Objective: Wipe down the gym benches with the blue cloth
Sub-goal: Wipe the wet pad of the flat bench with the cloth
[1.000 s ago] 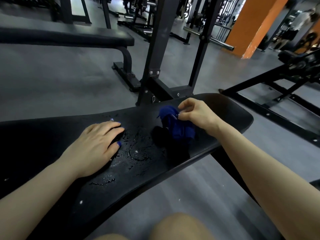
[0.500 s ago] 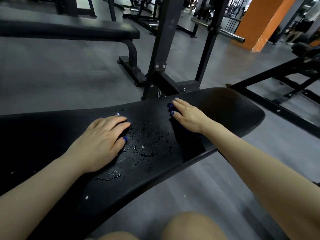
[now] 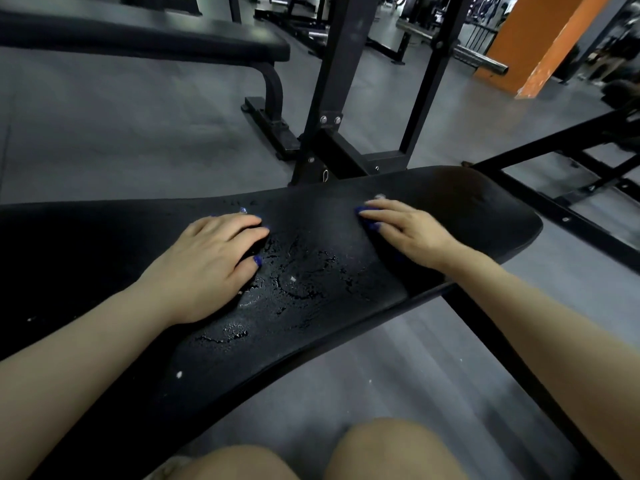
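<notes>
A black padded gym bench (image 3: 467,209) runs across in front of me, with water droplets (image 3: 304,271) spread over its middle. My right hand (image 3: 408,233) lies flat on the bench toward its right end, fingers straight, and presses the blue cloth (image 3: 366,213) down. Only slivers of the cloth show between and under the fingertips; the rest is hidden by the hand. My left hand (image 3: 207,268) rests palm down on the bench at the left edge of the wet patch and holds nothing.
A black rack upright (image 3: 341,84) and its base stand just behind the bench. A second flat bench (image 3: 145,39) stands at the back left, another black frame (image 3: 554,157) at the right, an orange pillar (image 3: 540,39) behind. My knees (image 3: 391,448) are below the bench.
A second ago my right hand pinched the bunched-up blue cloth. It has since flattened onto the cloth and covers it. My left hand has stayed in place.
</notes>
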`<state>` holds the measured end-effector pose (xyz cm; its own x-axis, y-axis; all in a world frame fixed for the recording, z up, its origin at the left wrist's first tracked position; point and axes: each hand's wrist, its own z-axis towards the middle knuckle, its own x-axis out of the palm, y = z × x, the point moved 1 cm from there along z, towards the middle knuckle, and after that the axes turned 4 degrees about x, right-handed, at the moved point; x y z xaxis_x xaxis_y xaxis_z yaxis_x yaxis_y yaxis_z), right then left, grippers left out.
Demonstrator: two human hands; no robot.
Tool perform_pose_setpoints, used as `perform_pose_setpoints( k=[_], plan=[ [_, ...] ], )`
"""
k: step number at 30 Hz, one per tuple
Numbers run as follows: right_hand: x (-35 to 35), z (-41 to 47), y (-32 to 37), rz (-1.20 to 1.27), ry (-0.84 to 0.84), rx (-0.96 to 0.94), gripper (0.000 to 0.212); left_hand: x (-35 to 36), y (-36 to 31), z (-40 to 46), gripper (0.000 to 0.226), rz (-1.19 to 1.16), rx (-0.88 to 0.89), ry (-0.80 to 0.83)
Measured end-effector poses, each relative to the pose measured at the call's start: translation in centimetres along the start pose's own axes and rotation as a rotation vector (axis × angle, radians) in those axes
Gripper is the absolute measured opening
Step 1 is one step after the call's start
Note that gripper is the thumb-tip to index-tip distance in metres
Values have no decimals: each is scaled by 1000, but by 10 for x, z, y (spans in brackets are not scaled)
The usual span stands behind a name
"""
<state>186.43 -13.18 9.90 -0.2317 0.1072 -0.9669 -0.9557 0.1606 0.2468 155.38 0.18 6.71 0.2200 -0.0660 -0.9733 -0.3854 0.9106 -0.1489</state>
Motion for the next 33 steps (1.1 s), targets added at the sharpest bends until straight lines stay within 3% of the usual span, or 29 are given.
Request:
perform_pose_setpoints(
  k=[3, 7, 11, 15, 18, 21, 23, 28, 33],
  plan=[
    [4, -1, -17, -54, -124, 306, 40, -1, -1, 1, 67, 2, -1, 2],
    [36, 1, 45, -127, -291, 522, 34, -3, -3, -1, 72, -7, 1, -9],
    [52, -39, 114, -32, -361, 319, 31, -15, -4, -13, 73, -54, 0, -5],
    [27, -73, 91, 76, -88, 46, 39, -30, 13, -58, 77, -26, -4, -16],
    [14, -77, 47, -3, -148, 257, 32, -31, 34, -97, 79, 27, -33, -13],
    [30, -73, 66, -130, -317, 426, 25, -25, 40, -116, 77, 33, -49, -34],
    [46, -71, 104, -140, -416, 274, 33, -24, 38, -117, 73, 29, -79, -27],
    [53, -90, 153, -67, -225, -10, 40, -25, 34, -120, 73, 28, -92, -21],
    [33, -55, 110, -24, -117, 90, 40, -24, 34, -120, 69, 27, -89, -35]
  ],
)
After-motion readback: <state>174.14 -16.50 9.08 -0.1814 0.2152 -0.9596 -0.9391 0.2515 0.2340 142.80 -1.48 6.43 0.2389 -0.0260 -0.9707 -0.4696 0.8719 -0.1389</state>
